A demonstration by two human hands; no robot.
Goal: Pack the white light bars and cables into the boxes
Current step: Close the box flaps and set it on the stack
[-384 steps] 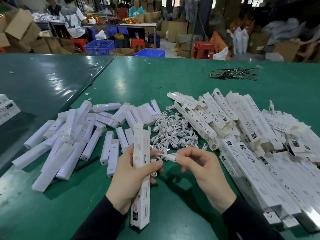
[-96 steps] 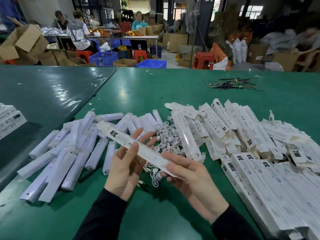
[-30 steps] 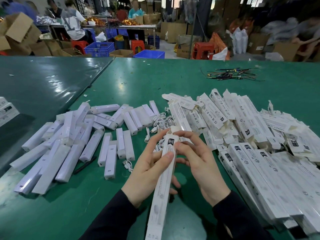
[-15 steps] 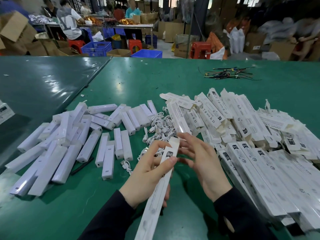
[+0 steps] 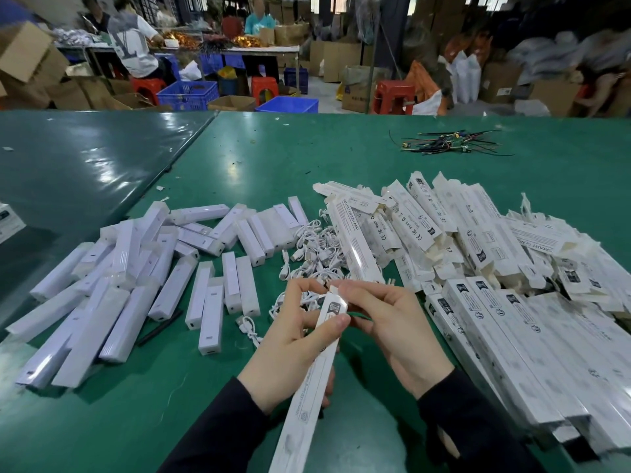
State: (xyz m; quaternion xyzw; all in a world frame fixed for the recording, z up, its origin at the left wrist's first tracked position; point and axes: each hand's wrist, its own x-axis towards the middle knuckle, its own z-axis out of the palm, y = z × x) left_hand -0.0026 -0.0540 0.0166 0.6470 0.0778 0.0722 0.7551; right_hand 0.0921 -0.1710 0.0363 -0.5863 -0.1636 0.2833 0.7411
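White card makes up the long box that both hands are working on above the green table: the left hand is wrapped around its upper part, thumb pressed on the printed face, and the right hand pinches at the far end, where the end flap looks nearly tucked shut. Whether a light bar and cable are already inside cannot be seen, though closing the end suggests this 1 is close to finished. To the right lies a large pile of boxes, the nearer ones flat-sided and orderly as if packed, the farther ones jumbled with open flaps and probably empty; which are which cannot be told for certain. To the left, well apart from that pile, many loose white light bars remain scattered on the table, and between the 2 groups, just beyond the hands, sits a tangle of white cables, with 1 stray cable just beside the left hand. Judging by the number of bars still out, the job is only partway through, with a good deal of packing left. At the far side of the table lies a bundle of dark wires, and other people sit among cartons beyond.
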